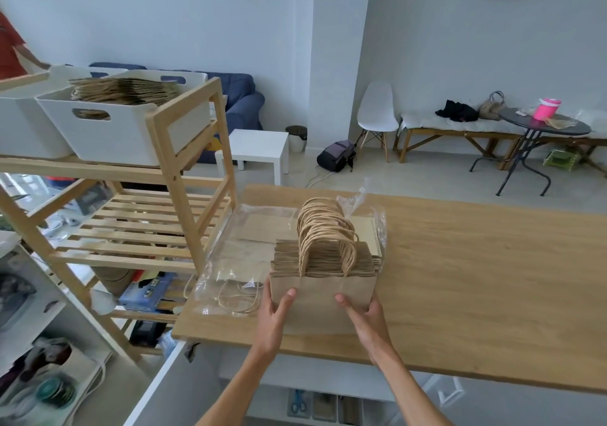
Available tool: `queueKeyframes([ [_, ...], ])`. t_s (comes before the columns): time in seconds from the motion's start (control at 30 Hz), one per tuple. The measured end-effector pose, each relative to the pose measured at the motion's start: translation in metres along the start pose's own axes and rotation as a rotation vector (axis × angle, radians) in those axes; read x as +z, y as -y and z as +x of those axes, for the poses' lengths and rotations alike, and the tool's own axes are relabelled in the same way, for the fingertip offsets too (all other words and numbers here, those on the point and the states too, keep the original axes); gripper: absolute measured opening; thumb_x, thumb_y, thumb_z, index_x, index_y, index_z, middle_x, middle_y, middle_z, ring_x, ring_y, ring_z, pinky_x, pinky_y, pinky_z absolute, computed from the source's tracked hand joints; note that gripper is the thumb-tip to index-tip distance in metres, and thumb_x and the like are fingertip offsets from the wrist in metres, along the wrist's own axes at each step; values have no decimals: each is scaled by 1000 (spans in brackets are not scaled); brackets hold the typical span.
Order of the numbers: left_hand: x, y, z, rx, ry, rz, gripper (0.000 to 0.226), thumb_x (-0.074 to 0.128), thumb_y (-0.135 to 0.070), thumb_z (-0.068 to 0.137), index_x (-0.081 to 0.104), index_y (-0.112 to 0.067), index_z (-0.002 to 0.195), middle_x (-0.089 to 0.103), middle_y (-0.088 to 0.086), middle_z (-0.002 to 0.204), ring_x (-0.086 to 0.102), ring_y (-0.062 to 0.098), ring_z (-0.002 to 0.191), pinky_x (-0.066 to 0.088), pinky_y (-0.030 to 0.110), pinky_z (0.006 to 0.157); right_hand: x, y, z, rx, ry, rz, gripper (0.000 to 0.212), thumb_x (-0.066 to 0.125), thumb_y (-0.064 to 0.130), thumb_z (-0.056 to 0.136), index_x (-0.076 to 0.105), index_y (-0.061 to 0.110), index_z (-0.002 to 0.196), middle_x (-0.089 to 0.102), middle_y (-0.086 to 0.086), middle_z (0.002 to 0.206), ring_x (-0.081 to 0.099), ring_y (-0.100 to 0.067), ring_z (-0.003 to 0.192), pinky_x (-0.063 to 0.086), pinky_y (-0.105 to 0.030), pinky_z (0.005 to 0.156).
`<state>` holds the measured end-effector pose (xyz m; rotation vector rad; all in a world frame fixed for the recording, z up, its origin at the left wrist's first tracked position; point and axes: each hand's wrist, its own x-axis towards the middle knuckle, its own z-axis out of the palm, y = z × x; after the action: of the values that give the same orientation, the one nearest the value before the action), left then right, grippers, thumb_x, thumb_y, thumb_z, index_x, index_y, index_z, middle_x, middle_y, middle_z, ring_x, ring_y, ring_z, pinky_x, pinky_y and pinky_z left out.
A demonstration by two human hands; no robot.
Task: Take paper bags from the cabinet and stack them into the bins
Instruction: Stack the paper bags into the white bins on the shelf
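Observation:
A thick stack of brown paper bags (323, 289) with twisted paper handles stands on edge on the wooden table (476, 278). My left hand (274, 319) grips the stack's left side and my right hand (364, 315) grips its right side, thumbs on the front bag. A white bin (108, 130) on the top of the wooden shelf unit holds a pile of brown bags (123, 90). A second white bin (23, 123) stands to its left; its inside is hidden.
Clear plastic wrap (236, 261) with a few flat bags lies on the table left of the stack. The wooden shelf unit (184, 149) stands to the left, its slatted middle shelf bare. A person in red (10, 48) is at the far left. Open drawers sit below the table.

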<state>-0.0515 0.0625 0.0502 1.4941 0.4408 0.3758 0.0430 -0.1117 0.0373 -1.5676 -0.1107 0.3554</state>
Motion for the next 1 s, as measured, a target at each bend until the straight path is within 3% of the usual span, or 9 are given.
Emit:
queueKeyframes([
  [0.1, 4, -4, 0, -17, -6, -17, 45, 62, -41, 95, 37, -47, 132, 52, -24, 132, 53, -23, 111, 45, 3, 90, -1, -3, 1, -11, 3, 6, 88, 89, 64, 48, 56, 35, 124, 75, 18, 110, 70, 8, 96, 54, -9, 75],
  [0.2, 10, -2, -2, -32, -33, -32, 38, 53, -19, 102, 35, -47, 119, 42, -31, 117, 51, -33, 90, 40, -4, 76, 2, -10, 0, -48, -6, -2, 93, 87, 57, 56, 49, 32, 137, 71, 15, 121, 68, 10, 100, 52, -12, 85],
  [0.33, 9, 4, 3, -94, -70, 14, 113, 59, -76, 74, 11, -20, 159, 23, -13, 158, 31, 7, 143, 24, 35, 119, 4, -15, 1, -42, -34, -7, 96, 88, 63, 57, 45, 36, 139, 68, 14, 127, 66, 0, 112, 49, -29, 100],
  [0.4, 10, 9, 5, -81, -93, 1, 124, 57, -89, 65, 11, -23, 160, 19, 0, 166, 24, 19, 150, 21, 50, 123, 4, -14, 2, -38, -34, -12, 101, 86, 71, 54, 44, 37, 139, 66, 13, 129, 62, -2, 116, 47, -32, 103],
  [0.5, 16, -1, 0, -97, -100, -8, 120, 55, -83, 68, 6, -22, 160, 11, -2, 167, 17, 20, 152, 17, 46, 123, 2, -11, 3, -48, -27, -18, 95, 85, 69, 56, 44, 38, 136, 66, 16, 127, 60, 2, 115, 46, -31, 103],
  [0.6, 21, -12, -5, -93, -93, -18, 104, 53, -73, 72, 17, -22, 155, 29, -1, 154, 38, 12, 137, 29, 35, 113, 1, -3, 3, -66, -39, -11, 88, 84, 64, 58, 48, 36, 133, 68, 15, 122, 63, 1, 112, 48, -31, 102],
  [0.73, 23, -39, -6, -17, -102, 10, 45, 62, -65, 83, 47, -33, 112, 55, 0, 102, 54, 9, 85, 47, 11, 74, -1, 24, 1, -114, -51, -6, 74, 88, 49, 72, 54, 25, 134, 73, 7, 120, 70, 1, 105, 54, -33, 99],
  [0.87, 12, -74, 3, 143, -35, 61, 48, 77, -52, 80, 53, -34, 116, 71, -2, 115, 71, 14, 103, 59, 42, 90, -4, 69, 7, -172, -55, -29, 89, 84, 68, 61, 59, 21, 132, 77, 5, 116, 73, -9, 106, 56, -45, 102],
  [1.0, 1, -124, 9, 236, -24, 32, 44, 81, -35, 81, 56, -38, 117, 73, -4, 115, 73, 13, 100, 61, 40, 85, 2, 115, 10, -203, -22, -75, 86, 79, 74, 58, 61, 22, 124, 76, 8, 111, 73, -13, 103, 57, -46, 99],
])
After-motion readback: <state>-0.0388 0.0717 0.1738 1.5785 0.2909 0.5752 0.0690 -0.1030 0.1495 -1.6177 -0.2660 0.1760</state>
